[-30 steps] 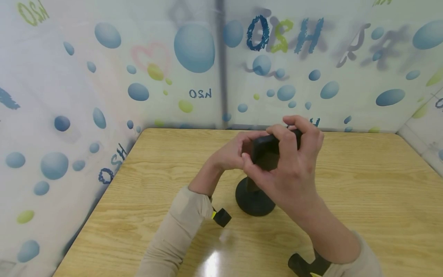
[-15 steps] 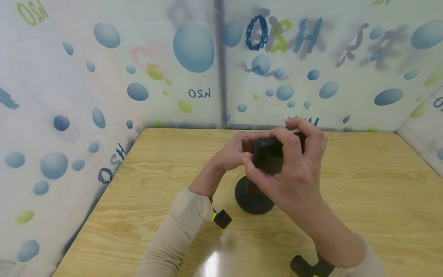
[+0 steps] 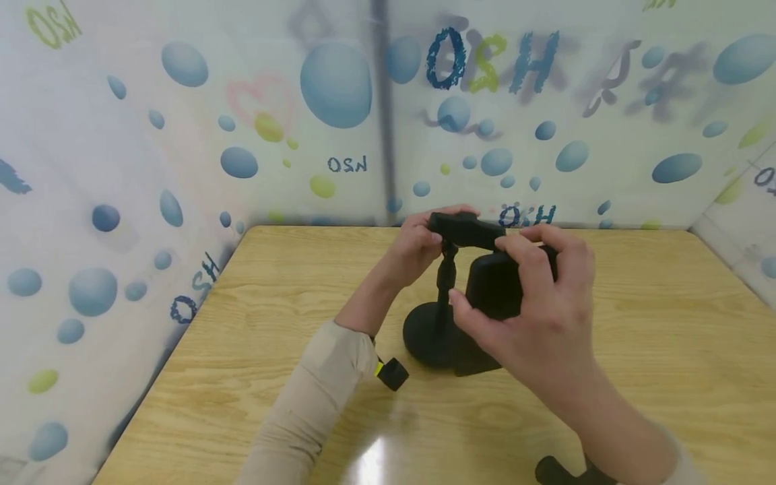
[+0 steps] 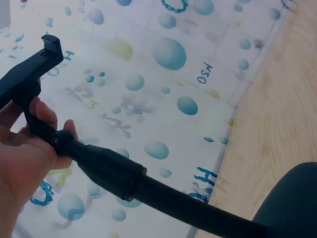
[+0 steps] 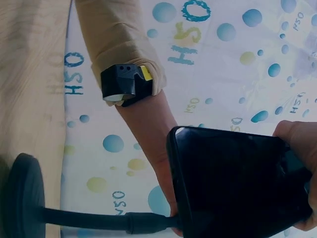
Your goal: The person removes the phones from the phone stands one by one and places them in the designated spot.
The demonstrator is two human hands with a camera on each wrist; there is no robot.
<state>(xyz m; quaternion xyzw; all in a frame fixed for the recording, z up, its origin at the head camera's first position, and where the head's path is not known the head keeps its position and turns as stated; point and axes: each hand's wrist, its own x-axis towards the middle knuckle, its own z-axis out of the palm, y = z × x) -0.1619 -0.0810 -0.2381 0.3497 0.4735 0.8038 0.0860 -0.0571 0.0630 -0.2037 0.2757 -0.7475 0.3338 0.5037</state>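
So the phone [image 3: 497,286] is out of the holder now. Half a second ago my two hands were bunched together right over the stand [image 3: 438,333] with the phone sitting up in the clamp [image 3: 463,229]; now there's a clear gap. My right hand [image 3: 539,316] has drawn the phone down and to the right, so it hangs in the air just beside the stem, above the round base. My fingers [image 3: 521,259] are curled over its top edge with the thumb on the near side. The right wrist view shows the same thing: dark slab pinched at one end, nothing else supporting it.

My left hand [image 3: 415,249] hasn't left the clamp. It's wrapped around the left end of that black bar at the top of the stem, fingers closed on it, and it looks like it has tilted the head back a bit. In the left wrist view the clamp's hooked tip sticks out bare past my fingers, nothing seated in it.

My read: the phone and stand are separated, and the stand sits on the bench [image 3: 636,323] only steadied by my left hand.
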